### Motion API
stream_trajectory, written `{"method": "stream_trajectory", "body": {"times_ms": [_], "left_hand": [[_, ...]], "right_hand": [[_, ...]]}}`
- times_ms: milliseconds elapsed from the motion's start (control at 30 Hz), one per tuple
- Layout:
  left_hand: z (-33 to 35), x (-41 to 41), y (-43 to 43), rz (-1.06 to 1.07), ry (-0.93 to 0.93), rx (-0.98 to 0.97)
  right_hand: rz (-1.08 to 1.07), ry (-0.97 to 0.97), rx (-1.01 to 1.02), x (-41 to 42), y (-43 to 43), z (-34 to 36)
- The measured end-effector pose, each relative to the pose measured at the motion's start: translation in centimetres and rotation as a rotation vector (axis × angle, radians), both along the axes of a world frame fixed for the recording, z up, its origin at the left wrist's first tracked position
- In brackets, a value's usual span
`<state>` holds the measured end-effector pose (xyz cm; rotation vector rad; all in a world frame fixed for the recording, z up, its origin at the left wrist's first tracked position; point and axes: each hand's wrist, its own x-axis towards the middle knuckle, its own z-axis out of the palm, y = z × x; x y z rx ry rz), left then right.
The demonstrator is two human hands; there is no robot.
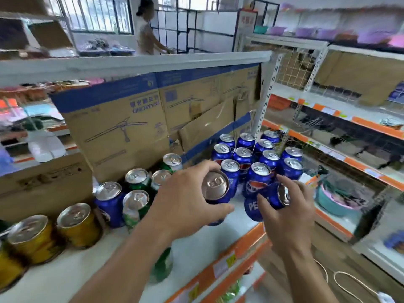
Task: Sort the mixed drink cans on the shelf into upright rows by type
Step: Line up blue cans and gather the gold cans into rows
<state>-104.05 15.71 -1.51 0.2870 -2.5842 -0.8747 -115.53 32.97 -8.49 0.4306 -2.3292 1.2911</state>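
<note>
At centre frame the left hand (188, 193) wraps an upright blue can (215, 189), the right hand (286, 208) clasps a tilted can (251, 209) beside it, below the blue rows (243, 153); smooth stiff walls probably suit mid-body grips

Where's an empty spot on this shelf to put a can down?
Bare shelf lies at the front, between the yellow cans and the left arm. Crowded: the blue cans at back right and green cans mid-shelf.
</note>
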Motion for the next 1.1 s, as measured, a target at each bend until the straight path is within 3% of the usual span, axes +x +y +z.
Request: {"method": "stream_trajectory", "body": {"times_ms": [200,300,700,867,1100], "left_hand": [[-2.6,-5.7,3.0,-0.010,-0.244,-0.122],[-4.2,-8.5,4.0,0.012,-0.302,-0.084],[-8.9,-13.9,4.9,0.120,-0.315,0.044],[-9.8,-14.1,5.6,0.159,-0.233,-0.032],[-9.4,-14.3,5.7,0.173,-0.282,-0.188]], "right_hand": [[-0.071,-0.020,0.065,-5.0,1.7,-2.5],[-0.058,0.002,0.123,-7.2,1.8,-3.0],[0.032,-0.071,0.304,-12.9,1.3,-4.4],[0.070,-0.140,0.307,-13.0,1.1,-4.6],[0.046,-0.174,0.361,-12.2,0.9,-4.3]]}}
